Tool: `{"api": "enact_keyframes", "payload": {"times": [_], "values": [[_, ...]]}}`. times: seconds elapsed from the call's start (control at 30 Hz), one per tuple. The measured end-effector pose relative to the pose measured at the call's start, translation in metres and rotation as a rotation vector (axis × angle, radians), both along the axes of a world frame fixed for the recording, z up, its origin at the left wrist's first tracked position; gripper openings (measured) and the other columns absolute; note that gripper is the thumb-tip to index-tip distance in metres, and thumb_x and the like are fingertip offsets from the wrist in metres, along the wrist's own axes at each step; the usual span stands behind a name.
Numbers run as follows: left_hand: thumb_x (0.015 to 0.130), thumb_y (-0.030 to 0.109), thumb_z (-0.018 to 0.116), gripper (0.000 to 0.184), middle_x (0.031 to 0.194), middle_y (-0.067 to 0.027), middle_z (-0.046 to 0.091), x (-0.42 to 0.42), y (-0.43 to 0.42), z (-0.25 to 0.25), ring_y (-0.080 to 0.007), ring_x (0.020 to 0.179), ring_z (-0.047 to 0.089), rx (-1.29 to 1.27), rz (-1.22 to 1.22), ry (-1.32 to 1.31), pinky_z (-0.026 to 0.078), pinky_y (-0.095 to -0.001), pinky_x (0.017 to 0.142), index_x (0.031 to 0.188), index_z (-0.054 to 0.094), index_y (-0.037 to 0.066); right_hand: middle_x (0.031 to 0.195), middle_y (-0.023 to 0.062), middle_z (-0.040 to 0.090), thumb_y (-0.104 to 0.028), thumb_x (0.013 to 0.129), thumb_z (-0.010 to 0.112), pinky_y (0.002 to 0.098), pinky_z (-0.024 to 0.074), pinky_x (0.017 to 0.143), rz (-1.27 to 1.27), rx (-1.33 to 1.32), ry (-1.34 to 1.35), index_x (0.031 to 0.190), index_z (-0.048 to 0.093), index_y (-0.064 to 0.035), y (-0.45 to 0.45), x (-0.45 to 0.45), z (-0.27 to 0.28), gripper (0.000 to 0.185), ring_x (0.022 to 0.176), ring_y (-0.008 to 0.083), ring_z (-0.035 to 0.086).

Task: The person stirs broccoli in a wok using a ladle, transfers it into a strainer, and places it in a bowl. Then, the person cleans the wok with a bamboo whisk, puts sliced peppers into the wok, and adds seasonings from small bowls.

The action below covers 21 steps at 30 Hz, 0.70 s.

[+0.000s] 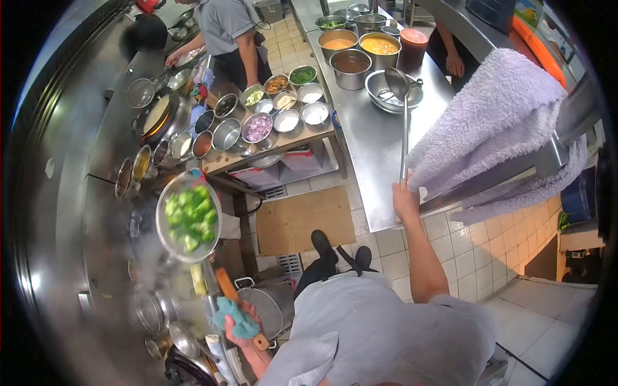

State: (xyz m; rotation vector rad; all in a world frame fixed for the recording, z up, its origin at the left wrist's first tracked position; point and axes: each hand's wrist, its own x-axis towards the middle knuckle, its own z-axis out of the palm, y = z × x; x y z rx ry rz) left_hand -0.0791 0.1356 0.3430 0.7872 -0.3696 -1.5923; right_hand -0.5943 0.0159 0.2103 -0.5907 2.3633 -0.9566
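At the lower middle, my left hand [243, 334] is closed around a teal cloth [237, 316] and a brown wooden handle [228, 287]; what the handle belongs to cannot be made out. Just beyond it is a round strainer [217, 226] holding chopped green peppers [190, 215]. My right hand [404, 201] reaches to the metal counter's edge, its fingers wrapped around the long handle of a ladle [398, 83]. The ladle's head rests over a metal bowl [380, 100] on that counter. Beside my right hand hangs a pale purple towel [496, 122].
Several metal pots of soup or sauce [351, 67] stand along the counter [367, 161]. Tubs of chopped ingredients [259, 127] crowd a side table. A co-worker [225, 32] stands at the stove; another person's hand [455, 65] shows behind the counter. A tall pot [262, 307] sits low near my left hand.
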Motion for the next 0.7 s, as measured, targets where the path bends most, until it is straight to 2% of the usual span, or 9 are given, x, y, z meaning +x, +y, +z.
{"api": "enact_keyframes", "payload": {"times": [0.17, 0.23, 0.33, 0.4, 0.43, 0.5, 0.57, 0.63, 0.7], "values": [[0.080, 0.046, 0.073, 0.057, 0.096, -0.0096, 0.051, -0.078, -0.055, 0.031, -0.0181, 0.077, 0.047, -0.076, -0.278, -0.131, 0.042, -0.0270, 0.053, 0.117, 0.056, 0.006, 0.117, 0.0377, 0.059, -0.038, 0.088, 0.058, 0.0535, 0.0438, 0.098, 0.118, 0.005, -0.067, 0.116, 0.052, 0.0096, 0.015, 0.006, -0.012, 0.056, 0.110, 0.0533, 0.057], [0.080, 0.043, 0.073, 0.051, 0.095, -0.0078, 0.053, -0.090, -0.084, 0.025, -0.0197, 0.078, 0.048, -0.020, -0.485, -0.054, 0.045, -0.0289, 0.060, 0.115, 0.056, 0.009, 0.082, 0.0280, 0.061, -0.030, 0.085, 0.061, 0.0494, 0.0480, 0.072, 0.038, -0.113, 0.144, 0.088, 0.057, 0.0082, 0.019, 0.016, -0.025, 0.039, 0.076, 0.0414, 0.061], [0.078, 0.036, 0.078, 0.051, 0.093, -0.0029, 0.058, -0.145, -0.143, 0.023, -0.0198, 0.084, 0.055, -0.107, -0.495, -0.123, 0.046, -0.0321, 0.067, 0.115, 0.055, 0.008, 0.060, 0.0171, 0.060, -0.024, 0.085, 0.064, 0.0424, 0.0478, 0.051, -0.036, -0.277, 0.190, 0.070, 0.059, 0.0048, 0.024, 0.024, -0.042, 0.032, 0.051, 0.0279, 0.060], [0.078, 0.033, 0.078, 0.053, 0.095, -0.0054, 0.062, -0.163, -0.193, 0.011, -0.0186, 0.080, 0.059, -0.097, -0.689, -0.236, 0.048, -0.0330, 0.070, 0.117, 0.057, 0.003, 0.071, 0.0187, 0.061, -0.028, 0.087, 0.063, 0.0437, 0.0484, 0.057, -0.062, -0.208, 0.049, 0.087, 0.055, 0.0042, 0.024, 0.025, -0.041, 0.033, 0.060, 0.0311, 0.061], [0.079, 0.032, 0.077, 0.050, 0.092, -0.0053, 0.062, -0.191, -0.208, 0.025, -0.0163, 0.079, 0.060, -0.096, -0.646, -0.295, 0.049, -0.0322, 0.069, 0.114, 0.059, 0.001, 0.085, 0.0231, 0.064, -0.034, 0.090, 0.061, 0.0474, 0.0502, 0.068, -0.075, -0.092, -0.059, 0.105, 0.051, 0.0050, 0.022, 0.024, -0.026, 0.043, 0.074, 0.0382, 0.064], [0.082, 0.033, 0.075, 0.047, 0.090, -0.0037, 0.062, -0.230, -0.247, 0.035, -0.0137, 0.077, 0.060, -0.155, -0.761, -0.383, 0.049, -0.0295, 0.066, 0.113, 0.061, 0.000, 0.085, 0.0189, 0.061, -0.032, 0.091, 0.061, 0.0435, 0.0475, 0.066, -0.139, -0.076, -0.234, 0.113, 0.052, 0.0039, 0.014, 0.023, 0.022, 0.043, 0.072, 0.0338, 0.060], [0.084, 0.031, 0.074, 0.043, 0.088, -0.0026, 0.063, -0.258, -0.296, 0.040, -0.0123, 0.075, 0.060, -0.257, -0.938, -0.410, 0.049, -0.0281, 0.064, 0.111, 0.062, 0.000, 0.056, 0.0016, 0.051, -0.016, 0.090, 0.064, 0.0283, 0.0385, 0.038, -0.243, -0.285, -0.360, 0.092, 0.062, 0.0002, 0.000, 0.031, 0.079, 0.017, 0.042, 0.0109, 0.047], [0.085, 0.028, 0.074, 0.037, 0.087, -0.0020, 0.063, -0.285, -0.340, 0.036, -0.0122, 0.073, 0.059, -0.394, -1.147, -0.357, 0.049, -0.0280, 0.063, 0.108, 0.063, 0.001, 0.060, 0.0006, 0.050, -0.016, 0.091, 0.064, 0.0270, 0.0380, 0.038, -0.280, -0.486, -0.421, 0.111, 0.058, -0.0023, -0.018, 0.027, 0.091, 0.024, 0.042, 0.0092, 0.046], [0.086, 0.026, 0.074, 0.032, 0.083, -0.0028, 0.062, -0.308, -0.369, 0.024, -0.0121, 0.069, 0.059, -0.433, -1.148, -0.474, 0.048, -0.0278, 0.062, 0.104, 0.063, 0.001, 0.065, 0.0003, 0.049, -0.012, 0.092, 0.062, 0.0255, 0.0385, 0.038, -0.283, -0.558, -0.463, 0.134, 0.049, -0.0089, -0.039, 0.021, 0.113, 0.044, 0.044, 0.0074, 0.045]]}}
